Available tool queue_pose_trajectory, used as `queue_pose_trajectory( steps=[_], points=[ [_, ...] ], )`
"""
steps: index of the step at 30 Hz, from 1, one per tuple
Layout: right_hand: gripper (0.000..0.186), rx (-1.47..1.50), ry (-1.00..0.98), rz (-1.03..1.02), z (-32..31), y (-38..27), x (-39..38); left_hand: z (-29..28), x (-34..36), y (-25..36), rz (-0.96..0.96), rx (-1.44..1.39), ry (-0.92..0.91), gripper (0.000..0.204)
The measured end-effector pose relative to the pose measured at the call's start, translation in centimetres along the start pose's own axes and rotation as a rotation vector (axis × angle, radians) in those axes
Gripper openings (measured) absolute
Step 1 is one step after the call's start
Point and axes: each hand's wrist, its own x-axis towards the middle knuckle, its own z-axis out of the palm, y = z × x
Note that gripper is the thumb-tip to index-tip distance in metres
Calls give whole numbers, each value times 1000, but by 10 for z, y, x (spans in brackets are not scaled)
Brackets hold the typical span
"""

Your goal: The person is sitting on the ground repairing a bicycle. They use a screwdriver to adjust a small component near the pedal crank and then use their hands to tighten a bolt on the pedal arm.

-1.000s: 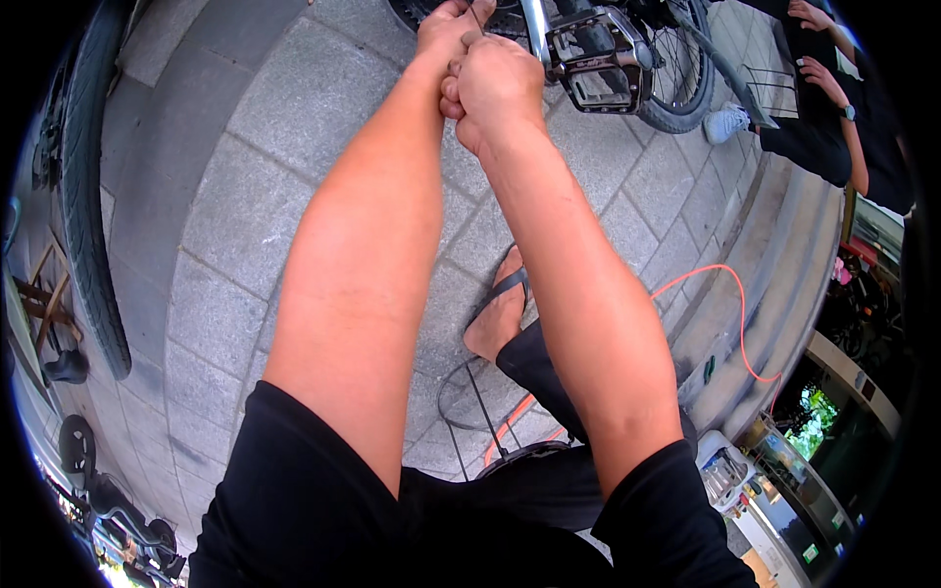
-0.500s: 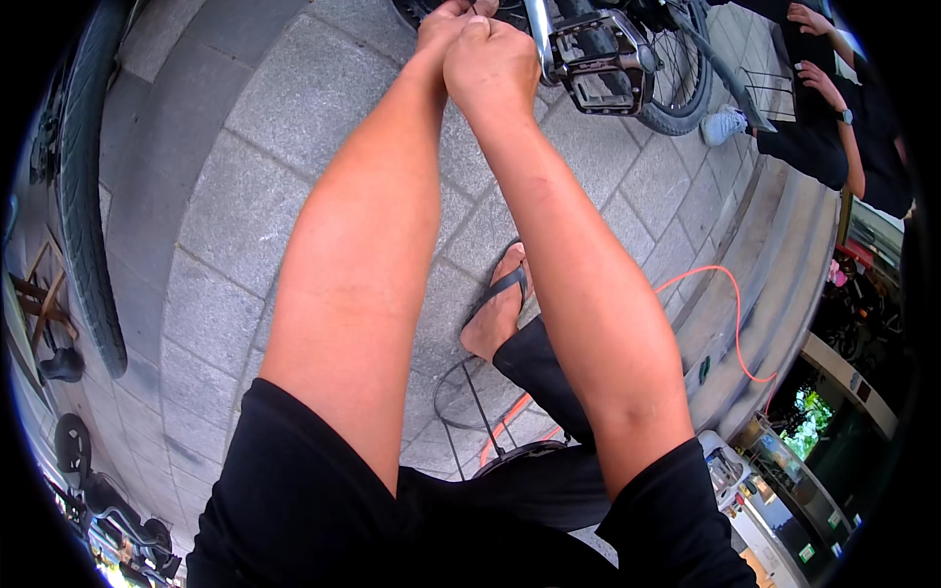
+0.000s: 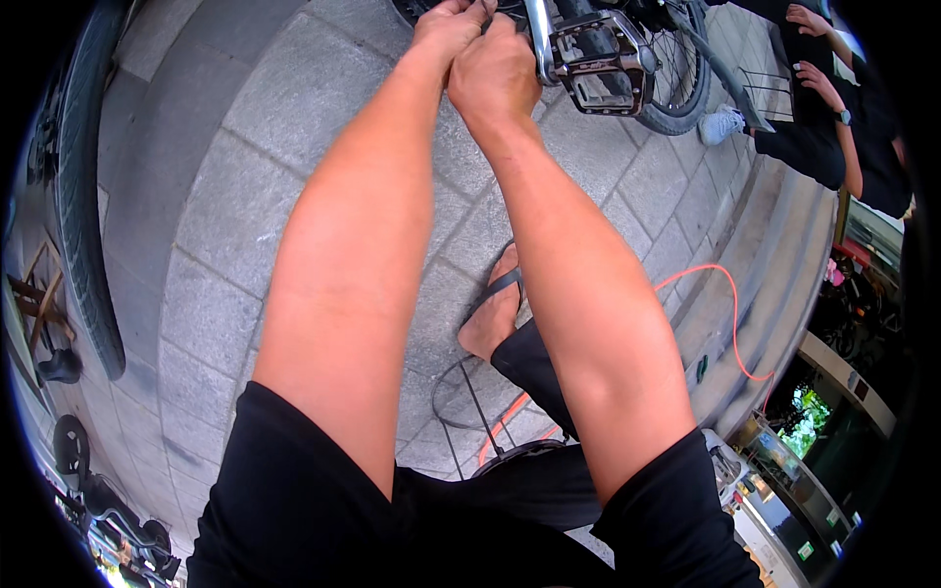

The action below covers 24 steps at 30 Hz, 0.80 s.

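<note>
My left hand [image 3: 449,31] is closed at the top of the view, its fingertips at a dark bicycle part near the chainring. My right hand [image 3: 495,76] is closed just below and right of it, back toward the camera, fingers curled out of sight. What either hand grips is hidden. Beside my right hand are a silver crank [image 3: 539,39] and a black metal pedal [image 3: 600,61], with the spoked rear wheel [image 3: 676,88] to their right.
A tyre [image 3: 88,216] stands at left. A sandalled foot [image 3: 490,318], an orange hose [image 3: 730,294] and a wire stand [image 3: 470,402] are below on paving [image 3: 225,245]. Concrete steps [image 3: 765,255] curve at right, where another person [image 3: 823,127] sits with both hands raised.
My right hand has rotated, so the curled fingers seen earlier on its left side are now tucked out of sight. My left forearm has shifted slightly left.
</note>
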Motion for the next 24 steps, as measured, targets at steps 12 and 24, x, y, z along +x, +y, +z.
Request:
queue_pose_trajectory(
  steps=[12, 24],
  points=[
    [35, 1071, -321, 769, -12, -31, 36, -15, -3, -2, -62, -266, -132, 31],
    [22, 1407, -155, 881, -21, -22, 24, -8, -2, -5, -42, -145, -126, 20]
  ],
)
